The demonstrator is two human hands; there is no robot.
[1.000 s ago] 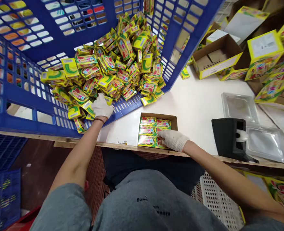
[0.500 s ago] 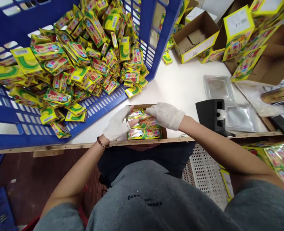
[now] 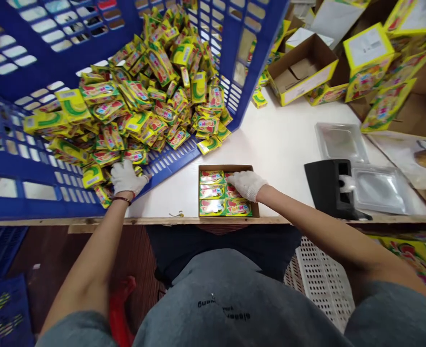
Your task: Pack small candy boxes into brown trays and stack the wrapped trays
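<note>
Currently the left hand point(image 3: 127, 178), in a white knit glove point(image 3: 124, 176), is pressing against the lower edge of a heap of yellow packets point(image 3: 151, 106) piled in a blue plastic crate point(image 3: 169, 164) (whether it is clamped on one, I cannot tell). Well apart from it, the right hand point(image 3: 248, 185) is lying open across a neat block of packets point(image 3: 212, 207) lined up in a shallow cardboard tray point(image 3: 227, 168), which is sitting on a white table point(image 3: 281, 144) just beside the crate. Farther right, a black dispenser point(image 3: 328, 188) is standing beside clear plastic trays point(image 3: 343, 142).
</note>
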